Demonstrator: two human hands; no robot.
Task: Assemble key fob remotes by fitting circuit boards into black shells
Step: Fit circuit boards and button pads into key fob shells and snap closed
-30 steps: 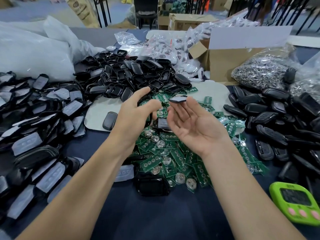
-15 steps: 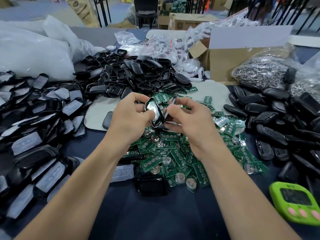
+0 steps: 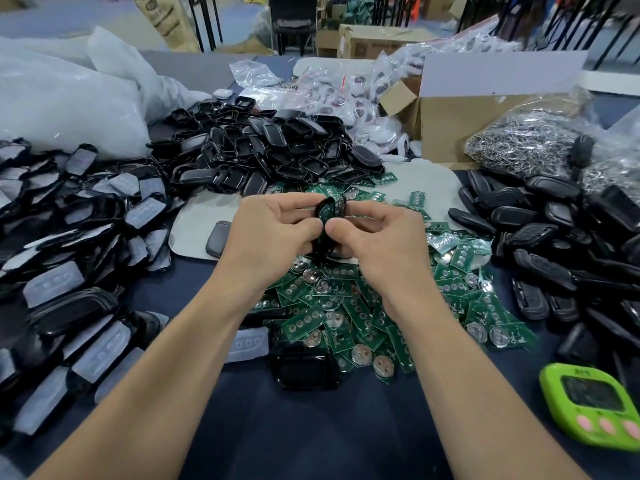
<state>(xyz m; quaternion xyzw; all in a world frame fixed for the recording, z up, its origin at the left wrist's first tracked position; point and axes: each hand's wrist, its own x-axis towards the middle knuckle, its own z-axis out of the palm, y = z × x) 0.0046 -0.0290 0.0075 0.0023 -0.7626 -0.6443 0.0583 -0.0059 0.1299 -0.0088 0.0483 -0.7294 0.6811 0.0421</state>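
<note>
Left hand [image 3: 273,237] and right hand [image 3: 377,244] both pinched black shell [image 3: 340,206] above board pile [image 3: 346,306], bracing it from both sides; green board [image 3: 325,217] apparently being seated inside.

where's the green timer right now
Head view, near right edge: the lime-green plastic timer lies on the dark tablecloth, right of the person's right forearm and just nearer than the heap of black shells.
</note>
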